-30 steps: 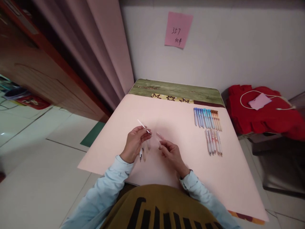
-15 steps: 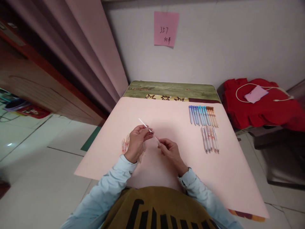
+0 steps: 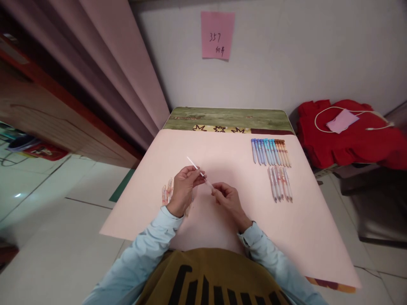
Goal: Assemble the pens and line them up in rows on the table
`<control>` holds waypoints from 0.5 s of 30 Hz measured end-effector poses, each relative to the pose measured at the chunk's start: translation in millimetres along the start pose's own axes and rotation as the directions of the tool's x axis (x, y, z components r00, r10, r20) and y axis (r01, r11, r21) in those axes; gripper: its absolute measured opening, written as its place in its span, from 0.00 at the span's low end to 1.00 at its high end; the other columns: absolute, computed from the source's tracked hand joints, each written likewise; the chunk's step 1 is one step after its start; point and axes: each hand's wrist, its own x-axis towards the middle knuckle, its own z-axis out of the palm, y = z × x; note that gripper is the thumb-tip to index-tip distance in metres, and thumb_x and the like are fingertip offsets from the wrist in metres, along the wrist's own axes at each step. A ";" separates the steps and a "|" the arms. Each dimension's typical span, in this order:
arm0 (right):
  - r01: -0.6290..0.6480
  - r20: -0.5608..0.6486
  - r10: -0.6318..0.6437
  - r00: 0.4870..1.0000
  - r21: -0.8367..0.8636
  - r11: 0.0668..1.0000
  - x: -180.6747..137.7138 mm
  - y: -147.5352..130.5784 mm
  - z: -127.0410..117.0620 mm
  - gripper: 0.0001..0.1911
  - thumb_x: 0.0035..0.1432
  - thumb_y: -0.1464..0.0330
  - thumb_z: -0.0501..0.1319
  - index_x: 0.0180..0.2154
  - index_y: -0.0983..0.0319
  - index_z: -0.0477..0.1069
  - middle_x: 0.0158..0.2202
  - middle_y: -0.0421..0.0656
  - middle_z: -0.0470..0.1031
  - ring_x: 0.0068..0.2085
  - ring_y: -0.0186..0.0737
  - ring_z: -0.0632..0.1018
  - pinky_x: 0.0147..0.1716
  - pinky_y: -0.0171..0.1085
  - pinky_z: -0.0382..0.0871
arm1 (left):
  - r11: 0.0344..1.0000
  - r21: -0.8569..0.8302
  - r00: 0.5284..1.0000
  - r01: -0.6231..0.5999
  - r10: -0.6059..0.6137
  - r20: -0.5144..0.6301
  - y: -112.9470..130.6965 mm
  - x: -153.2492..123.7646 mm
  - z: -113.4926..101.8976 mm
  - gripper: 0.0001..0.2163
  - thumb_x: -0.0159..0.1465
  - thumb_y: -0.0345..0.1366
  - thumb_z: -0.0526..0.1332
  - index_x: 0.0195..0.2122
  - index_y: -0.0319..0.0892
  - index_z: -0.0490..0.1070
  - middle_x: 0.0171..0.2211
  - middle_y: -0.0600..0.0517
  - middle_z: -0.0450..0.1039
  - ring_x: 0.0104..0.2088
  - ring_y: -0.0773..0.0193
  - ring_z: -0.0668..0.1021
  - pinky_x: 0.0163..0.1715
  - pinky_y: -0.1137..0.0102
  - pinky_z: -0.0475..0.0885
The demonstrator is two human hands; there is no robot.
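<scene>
Over the near middle of the sheet, my left hand (image 3: 182,190) pinches a thin white pen refill (image 3: 191,161) whose free end points up and left. Its darker lower end meets a clear pen barrel (image 3: 208,184); how far it sits inside is too small to tell. The fingers of my right hand (image 3: 228,201) are closed on the barrel's near right end. Beside and partly under my left hand lie several clear, pinkish pen parts (image 3: 164,194), half hidden by the wrist.
A row of blue and brown pens (image 3: 270,152) lies at the sheet's right, with whitish pens (image 3: 280,184) below it. The pink sheet (image 3: 133,207) covers most of the table. Red cloth (image 3: 365,148) with a white cable rests on a stool at the right.
The view has shifted slightly. Both hands keep their grips on the refill and the barrel, with hardly any movement between them.
</scene>
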 end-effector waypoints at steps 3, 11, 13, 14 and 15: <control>-0.001 -0.002 0.001 1.000 0.015 1.000 0.5 -0.8 -0.8 0.13 0.53 0.60 0.65 0.38 0.61 0.77 0.27 0.39 0.74 0.22 0.31 0.68 0.21 0.32 0.65 | 1.000 0.028 1.000 -0.014 0.014 0.000 -2.1 -0.3 1.3 0.14 0.53 0.39 0.71 0.36 0.38 0.72 0.31 0.48 0.79 0.31 0.63 0.80 0.39 0.65 0.74; -0.002 -0.005 0.002 1.000 0.061 0.998 0.8 -1.7 -2.6 0.12 0.52 0.61 0.66 0.37 0.61 0.77 0.29 0.40 0.76 0.26 0.33 0.72 0.27 0.34 0.68 | 0.995 0.095 0.998 -0.041 0.036 0.049 -3.9 -5.0 4.2 0.11 0.54 0.39 0.70 0.34 0.39 0.73 0.31 0.48 0.79 0.32 0.64 0.78 0.42 0.66 0.72; 0.011 -0.003 -0.010 1.000 0.068 0.998 1.4 -2.6 -3.9 0.12 0.53 0.60 0.66 0.36 0.61 0.77 0.29 0.40 0.76 0.29 0.35 0.73 0.29 0.35 0.70 | 0.992 0.121 0.995 -0.049 0.038 0.090 -2.3 -5.6 4.3 0.12 0.55 0.40 0.70 0.34 0.38 0.74 0.34 0.47 0.79 0.33 0.64 0.78 0.42 0.65 0.73; 0.022 -0.006 -0.022 1.000 0.068 0.997 1.8 -3.2 -5.0 0.12 0.53 0.60 0.66 0.37 0.60 0.78 0.30 0.41 0.77 0.30 0.36 0.74 0.31 0.35 0.70 | 0.989 0.135 0.993 -0.056 0.041 0.111 -1.5 -4.8 3.5 0.12 0.55 0.41 0.69 0.36 0.38 0.75 0.35 0.47 0.79 0.33 0.64 0.78 0.42 0.65 0.73; 0.036 -0.012 -0.035 0.999 0.066 0.997 2.3 -3.9 -6.5 0.12 0.54 0.60 0.66 0.37 0.60 0.78 0.31 0.42 0.77 0.32 0.37 0.75 0.33 0.36 0.71 | 0.986 0.150 0.991 -0.068 0.050 0.126 -1.0 -3.1 1.8 0.13 0.57 0.42 0.68 0.37 0.38 0.75 0.37 0.46 0.79 0.34 0.63 0.79 0.43 0.64 0.73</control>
